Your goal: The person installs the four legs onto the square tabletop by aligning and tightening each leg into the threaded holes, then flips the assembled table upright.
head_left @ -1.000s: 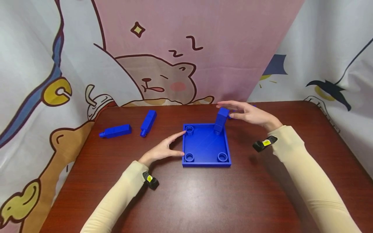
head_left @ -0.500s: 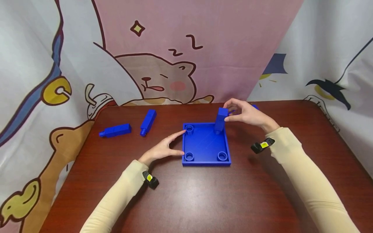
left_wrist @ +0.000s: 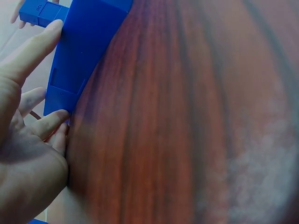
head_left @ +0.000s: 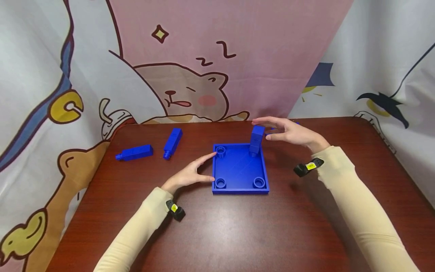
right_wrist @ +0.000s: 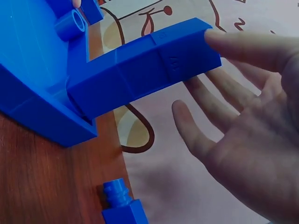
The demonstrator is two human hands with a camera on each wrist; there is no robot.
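A square blue tray-like tabletop (head_left: 239,168) lies with its rim up and a round socket in each corner. One blue square leg (head_left: 256,139) stands on its far right corner; the right wrist view shows a narrow gap at the leg's base (right_wrist: 80,103). My left hand (head_left: 188,174) is spread against the tabletop's left edge, thumb and forefinger touching it. Around the leg's upper end, my right hand (head_left: 289,132) holds its fingers apart and loosely bent. In the right wrist view the thumb (right_wrist: 243,46) lies at the leg's top edge; whether it touches is unclear.
Two loose blue legs with threaded ends, one slanted (head_left: 172,143) and one lying sideways (head_left: 134,152), are on the brown table (head_left: 234,234) to the left. Another threaded leg (right_wrist: 124,207) lies beyond my right hand, mostly hidden in the head view. A patterned curtain (head_left: 265,56) hangs behind.
Half a second ago my right fingers were bent in closer around the leg; now they have spread again. The leg's top has shifted slightly left. My left hand stays put.
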